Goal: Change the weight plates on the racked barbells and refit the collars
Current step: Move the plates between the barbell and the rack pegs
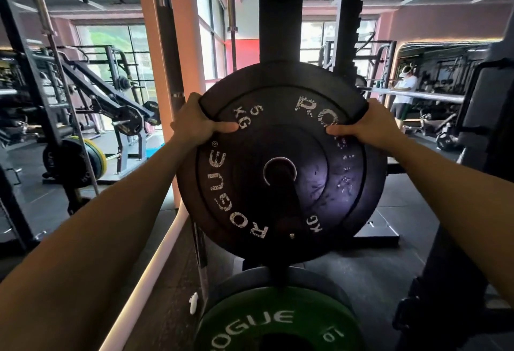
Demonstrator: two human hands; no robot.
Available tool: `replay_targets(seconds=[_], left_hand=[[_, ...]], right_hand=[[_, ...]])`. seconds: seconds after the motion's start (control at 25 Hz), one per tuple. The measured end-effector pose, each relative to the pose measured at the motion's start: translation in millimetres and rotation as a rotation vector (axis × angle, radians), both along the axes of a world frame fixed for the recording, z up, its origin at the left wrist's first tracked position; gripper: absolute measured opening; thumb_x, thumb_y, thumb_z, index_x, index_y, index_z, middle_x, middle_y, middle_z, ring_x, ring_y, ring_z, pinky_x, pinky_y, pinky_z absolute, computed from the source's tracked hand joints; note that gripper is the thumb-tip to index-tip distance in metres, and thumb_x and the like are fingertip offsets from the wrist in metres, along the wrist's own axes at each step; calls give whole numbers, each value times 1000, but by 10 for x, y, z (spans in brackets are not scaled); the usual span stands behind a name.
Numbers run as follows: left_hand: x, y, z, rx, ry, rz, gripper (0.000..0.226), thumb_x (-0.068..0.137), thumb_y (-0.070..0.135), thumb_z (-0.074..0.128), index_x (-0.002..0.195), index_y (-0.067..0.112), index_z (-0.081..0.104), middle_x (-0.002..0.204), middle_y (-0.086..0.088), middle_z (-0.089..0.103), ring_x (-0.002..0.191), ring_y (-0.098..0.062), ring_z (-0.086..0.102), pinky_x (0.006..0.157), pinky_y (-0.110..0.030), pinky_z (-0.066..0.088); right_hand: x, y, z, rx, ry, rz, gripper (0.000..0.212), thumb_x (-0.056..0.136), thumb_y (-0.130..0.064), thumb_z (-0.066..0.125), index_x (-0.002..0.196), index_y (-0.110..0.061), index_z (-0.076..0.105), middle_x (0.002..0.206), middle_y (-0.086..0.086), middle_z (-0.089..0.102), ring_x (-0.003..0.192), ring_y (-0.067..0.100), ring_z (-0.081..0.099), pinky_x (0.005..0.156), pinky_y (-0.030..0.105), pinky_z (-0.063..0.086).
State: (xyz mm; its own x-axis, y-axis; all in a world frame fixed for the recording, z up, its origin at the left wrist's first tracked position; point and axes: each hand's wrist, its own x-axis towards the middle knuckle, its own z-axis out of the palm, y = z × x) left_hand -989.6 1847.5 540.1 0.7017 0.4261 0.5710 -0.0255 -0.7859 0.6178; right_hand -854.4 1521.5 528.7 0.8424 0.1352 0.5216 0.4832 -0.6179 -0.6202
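Gripping a black plate (281, 155) with both hands, dark rubber gym floor (389, 267), windows (116, 44) behind

Front plate (281, 133): black, with worn, flaking white "ROGUE" and "5 KG" lettering
Lower plate (267, 320): green face, white "ROGUE" and "10" lettering, grey rim
Floor plates (94, 155): black, then blue, then yellow-green
Pillar (178, 30): pale orange-pink
Wall panel (242, 52): red
Rack upright (278, 16): black
Bystander's shirt (407, 86): white
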Motion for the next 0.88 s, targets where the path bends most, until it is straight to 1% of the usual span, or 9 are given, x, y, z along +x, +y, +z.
replay_targets(seconds=[0.16, 0.24, 0.36, 0.48, 0.56, 0.64, 0.72, 0.8, 0.88], left_hand=[[-91, -34, -33, -15, -41, -1, 89, 55, 45, 91, 123, 9, 45, 110, 0, 50, 114, -28, 54, 99, -50, 43], [-177, -84, -57, 11, -42, 18, 89, 58, 45, 89, 125, 8, 44, 120, -7, 54, 116, -29, 54, 99, -48, 44], [-305, -146, -35, 103, 16, 45, 91, 65, 43, 86, 133, 6, 38, 132, -13, 48, 121, -33, 51, 99, -52, 44], [-430, -235, -20, 231, 57, 81, 91, 73, 39, 81, 142, 9, 31, 142, -16, 39, 128, -37, 45, 102, -55, 42], [-562, -335, 29, 257, 91, 78, 91, 76, 41, 78, 147, 11, 28, 146, -17, 34, 132, -38, 40, 105, -55, 39], [-734, -468, 94, 264, 173, 25, 84, 79, 48, 73, 146, 14, 34, 147, -16, 36, 133, -36, 39, 106, -51, 38], [-892, -590, 140, 278, 254, -50, 74, 79, 55, 69, 138, 17, 46, 142, -13, 46, 127, -31, 46, 105, -46, 41], [-1135, -802, 154, 281, 299, -84, 68, 79, 59, 66, 133, 20, 53, 137, -8, 52, 124, -27, 50, 104, -43, 42], [-1419, -1083, 175, 273, 336, -107, 63, 81, 58, 66, 132, 23, 54, 137, -5, 52, 123, -26, 50, 103, -39, 39]], right_hand=[[-176, -11, -8, 45, -1, -22, 103, 36, -68, 87, 117, -13, 54, 108, -1, 63, 97, 18, 60, 84, 35, 50], [-169, -10, -13, 48, -4, -49, 112, 29, -76, 82, 116, -11, 53, 108, 5, 64, 99, 23, 61, 85, 41, 53], [81, -103, -43, -68, -20, -4, 121, 22, -90, 69, 113, -10, 57, 104, 11, 65, 99, 29, 64, 80, 42, 55], [-3, -189, -27, -129, -16, 41, 123, 32, -82, 73, 131, -13, 46, 124, 12, 56, 114, 31, 57, 93, 48, 51], [-376, -216, 71, -165, -25, 65, 122, 39, -78, 73, 138, -15, 41, 133, 10, 52, 119, 29, 54, 100, 46, 47], [-810, -276, 167, -238, -15, 81, 109, 52, -71, 76, 140, -15, 43, 137, 9, 50, 123, 27, 52, 102, 40, 44], [-1088, -357, 191, -316, 17, 107, 87, 70, -53, 79, 139, -11, 45, 138, 10, 50, 122, 26, 52, 97, 30, 41], [-1335, -537, 170, -368, 10, 100, 79, 76, -47, 76, 138, -10, 46, 139, 10, 50, 123, 26, 51, 97, 30, 39], [-1631, -762, 180, -405, 19, 109, 75, 76, -48, 75, 136, -11, 49, 136, 9, 52, 121, 26, 52, 98, 32, 40]])
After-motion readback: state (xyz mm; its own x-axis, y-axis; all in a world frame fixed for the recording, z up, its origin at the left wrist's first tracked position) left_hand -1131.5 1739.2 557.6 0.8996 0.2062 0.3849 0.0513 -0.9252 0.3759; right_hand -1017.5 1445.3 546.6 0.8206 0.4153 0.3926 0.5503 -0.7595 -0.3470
